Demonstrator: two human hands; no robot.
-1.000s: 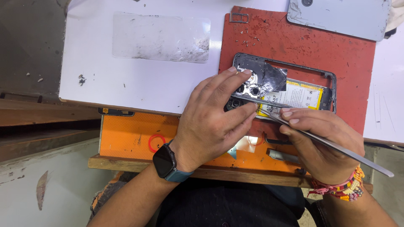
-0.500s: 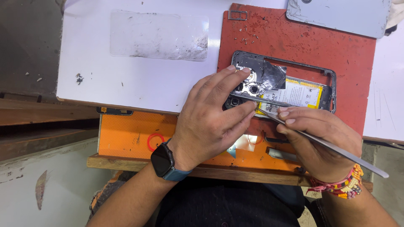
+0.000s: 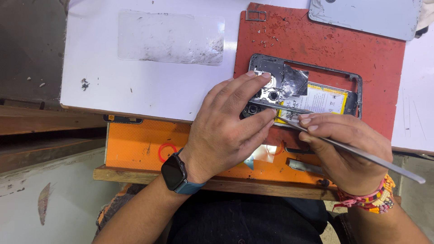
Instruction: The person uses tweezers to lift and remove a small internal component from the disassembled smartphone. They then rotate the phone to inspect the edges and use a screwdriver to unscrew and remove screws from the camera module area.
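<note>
Left hand is lying palm-down, fingers spread and pressing the opened phone flat on the red mat. Right hand is pinching long metal tweezers, tips poking just under the left fingertips.

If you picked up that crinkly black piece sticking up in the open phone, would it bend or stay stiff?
Probably bend. The black foil flap looks thin and creased, curling up off the opened phone, so it is likely floppy and very light. Its wrinkles suggest it might tear easily, which may be why the right hand works there with the thin metal tool.
</note>
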